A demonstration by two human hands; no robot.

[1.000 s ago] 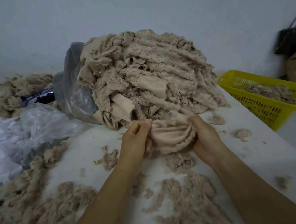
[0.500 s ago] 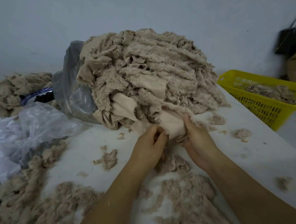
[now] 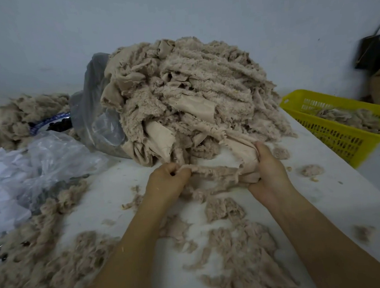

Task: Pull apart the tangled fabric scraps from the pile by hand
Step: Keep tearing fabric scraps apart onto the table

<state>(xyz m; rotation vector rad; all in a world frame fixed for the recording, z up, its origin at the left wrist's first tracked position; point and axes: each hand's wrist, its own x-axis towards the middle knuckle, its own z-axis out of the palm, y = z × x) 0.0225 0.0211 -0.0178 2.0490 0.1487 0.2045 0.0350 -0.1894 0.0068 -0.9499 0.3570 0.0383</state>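
Note:
A big pile of tangled beige fleece scraps (image 3: 187,92) spills out of a grey plastic bag (image 3: 97,118) at the back of the white table (image 3: 346,200). At the pile's near foot, a beige fabric scrap (image 3: 220,172) is stretched between my two hands. My left hand (image 3: 167,183) pinches its fuzzy left end. My right hand (image 3: 268,172) is closed around the bunched smooth end, which still runs up into the pile.
Loose fluff and torn bits (image 3: 236,241) lie scattered in front of my arms and heaped at the near left (image 3: 35,256). Crumpled clear plastic (image 3: 39,163) lies at left. A yellow basket (image 3: 341,133) holding scraps stands at the right edge. Another fluff heap (image 3: 20,117) is far left.
My hands were close together at the pile's foot; they have moved apart sideways, stretching the scrap out between them, the right hand further right.

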